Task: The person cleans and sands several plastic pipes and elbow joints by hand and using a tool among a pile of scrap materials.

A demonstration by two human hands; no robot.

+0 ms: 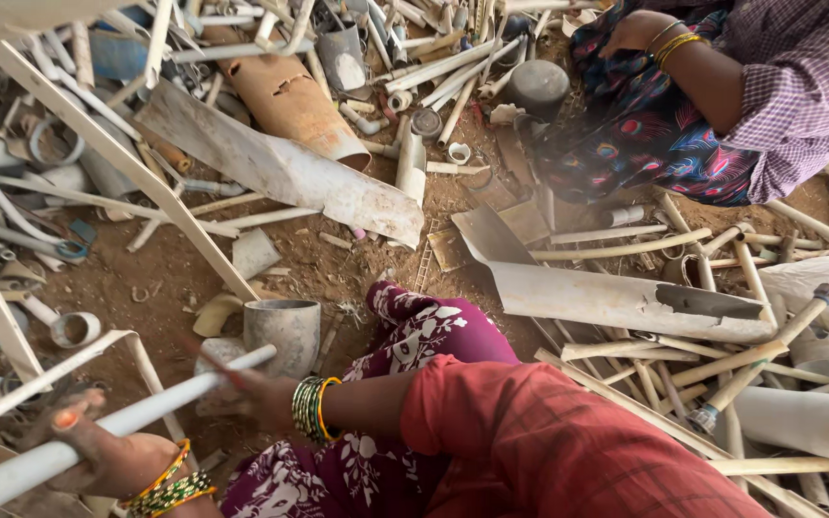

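Observation:
A long white plastic pipe (160,405) runs slantwise across the lower left. My left hand (107,459), with gold and green bangles at the wrist, is closed around its lower part. My right hand (253,393), with green bangles and a red sleeve behind it, grips the pipe near its upper end. A short grey pipe socket (282,331) stands on the dirt just beyond my right hand. My lap in purple flowered cloth (405,336) lies beside it.
Scrap pipes and broken plastic cover the dirt ground all round. A large brown pipe (290,96) and a split white pipe sheet (280,168) lie ahead, another sheet (626,297) to the right. Another person (769,86) in a checked shirt sits at the top right.

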